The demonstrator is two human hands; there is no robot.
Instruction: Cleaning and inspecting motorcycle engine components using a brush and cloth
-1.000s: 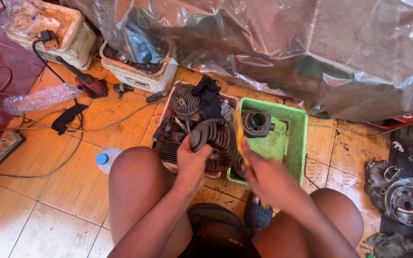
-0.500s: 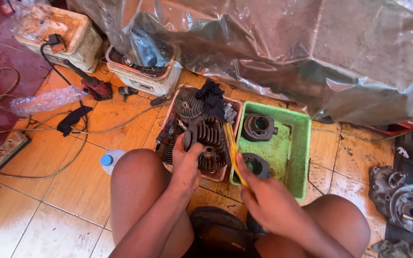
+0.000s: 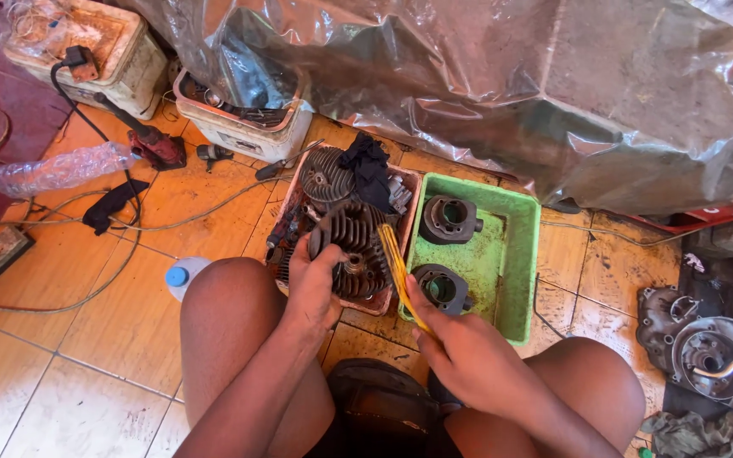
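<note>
Fingers (image 3: 326, 248) of left hand (image 3: 314, 284): wrapped round the near edge of a finned cylinder (image 3: 355, 248), gripping it. Fingers of right hand (image 3: 460, 348): closed on a yellow tool (image 3: 399, 276), which slants up and away from the hand; its far end lies against the cylinder's right side.

Finned cylinder: dark metal, in the near end of a red tray (image 3: 400, 246) on the tiled floor (image 3: 69, 280), between the person's knees.
Red tray, further contents: second finned part (image 3: 326, 174) at the far end; black rag (image 3: 369, 170) draped beside it.
Green tray (image 3: 515, 254): touching the red tray's right side; holds two dark round engine parts, one far (image 3: 449, 219), one near (image 3: 439, 287), the near one just beside the right hand.
Floor, left: plastic bottle (image 3: 59, 168) on its side, black cable (image 3: 95, 136), blue-capped bottle (image 3: 181, 275) by the left knee.
Floor, right: metal engine covers (image 3: 706, 339).
Behind: plastic sheet (image 3: 502, 85) over a bulky load.
</note>
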